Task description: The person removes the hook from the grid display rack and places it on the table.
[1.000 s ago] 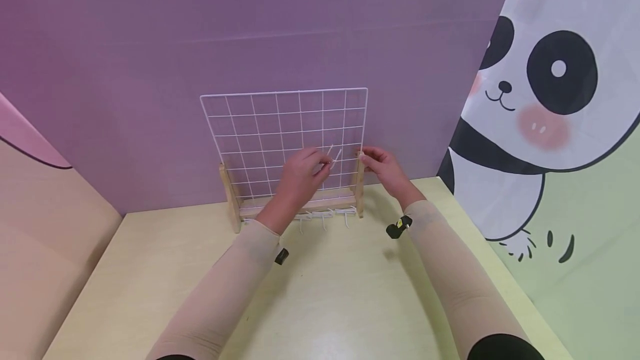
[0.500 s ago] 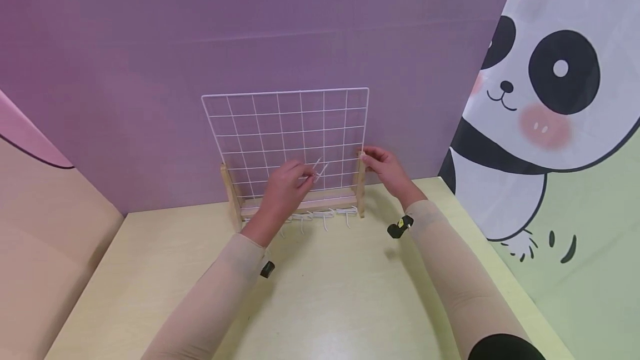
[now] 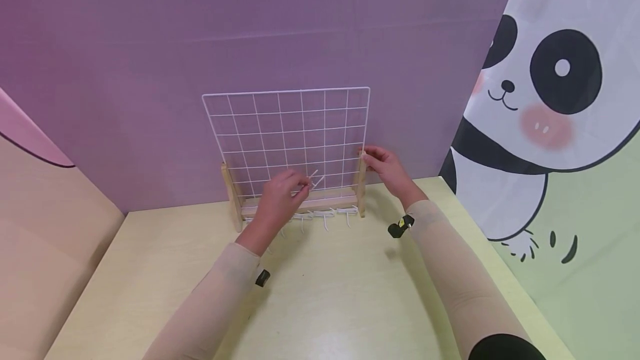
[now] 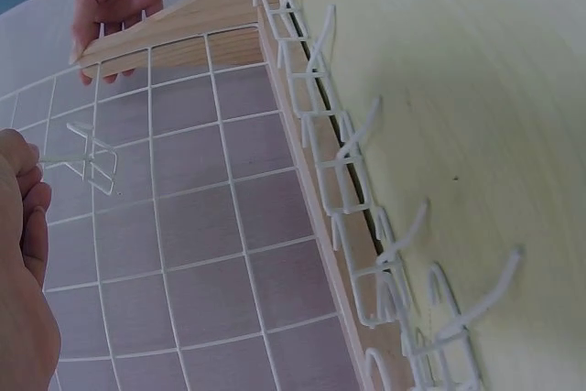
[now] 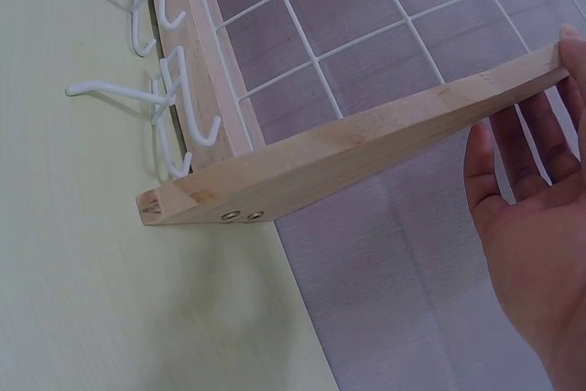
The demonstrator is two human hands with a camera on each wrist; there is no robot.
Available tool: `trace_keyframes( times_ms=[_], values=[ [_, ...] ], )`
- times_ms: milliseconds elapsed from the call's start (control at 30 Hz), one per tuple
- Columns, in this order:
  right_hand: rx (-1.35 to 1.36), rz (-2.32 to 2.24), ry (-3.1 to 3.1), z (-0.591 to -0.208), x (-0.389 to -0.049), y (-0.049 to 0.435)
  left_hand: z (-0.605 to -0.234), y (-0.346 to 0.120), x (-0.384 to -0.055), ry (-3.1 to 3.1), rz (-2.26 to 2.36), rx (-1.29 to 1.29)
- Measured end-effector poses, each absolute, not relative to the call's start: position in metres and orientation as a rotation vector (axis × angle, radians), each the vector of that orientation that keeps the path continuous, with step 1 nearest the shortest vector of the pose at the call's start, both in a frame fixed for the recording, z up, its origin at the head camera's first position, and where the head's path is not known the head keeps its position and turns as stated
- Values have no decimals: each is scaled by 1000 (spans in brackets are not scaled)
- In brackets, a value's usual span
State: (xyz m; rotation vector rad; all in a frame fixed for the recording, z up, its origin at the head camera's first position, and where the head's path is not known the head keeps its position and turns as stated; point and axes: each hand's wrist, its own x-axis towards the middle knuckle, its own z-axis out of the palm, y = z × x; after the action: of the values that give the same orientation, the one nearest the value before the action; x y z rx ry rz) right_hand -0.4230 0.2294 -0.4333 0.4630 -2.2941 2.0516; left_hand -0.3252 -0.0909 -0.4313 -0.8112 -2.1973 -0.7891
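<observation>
A white wire grid panel [image 3: 285,91] stands upright in a wooden stand with a post at each side. My left hand [image 3: 278,198] is in front of the grid's lower middle, pinching a white wire hook [image 4: 89,155] by its prong. The hook's bent back faces the grid wires and overlaps them in the left wrist view. With thumb in front and fingers behind, my right hand [image 3: 390,175] holds the upper end of the right wooden post [image 5: 357,148]. More white hooks [image 5: 124,93] hang in a row along the front of the stand's base, prongs pointing outward.
The stand is at the back of a pale wooden table [image 3: 320,304], close to a purple backdrop [image 3: 280,21]. A panda picture [image 3: 540,143] covers the right wall. Two screw heads [image 5: 243,216] show low on the right post.
My left hand has moved left and down across the grid, carrying the hook with it. My right hand keeps its hold on the right post.
</observation>
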Motion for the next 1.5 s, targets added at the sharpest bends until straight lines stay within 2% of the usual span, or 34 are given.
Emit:
trace_keyframes(
  times_ms=[1100, 1500],
  values=[
    [467, 2070, -2265, -433, -423, 228, -464, -101, -319, -2192, -790, -932],
    [493, 2082, -2225, -435, -424, 227, -476, -102, -314, -2376, -741, -900]
  ],
)
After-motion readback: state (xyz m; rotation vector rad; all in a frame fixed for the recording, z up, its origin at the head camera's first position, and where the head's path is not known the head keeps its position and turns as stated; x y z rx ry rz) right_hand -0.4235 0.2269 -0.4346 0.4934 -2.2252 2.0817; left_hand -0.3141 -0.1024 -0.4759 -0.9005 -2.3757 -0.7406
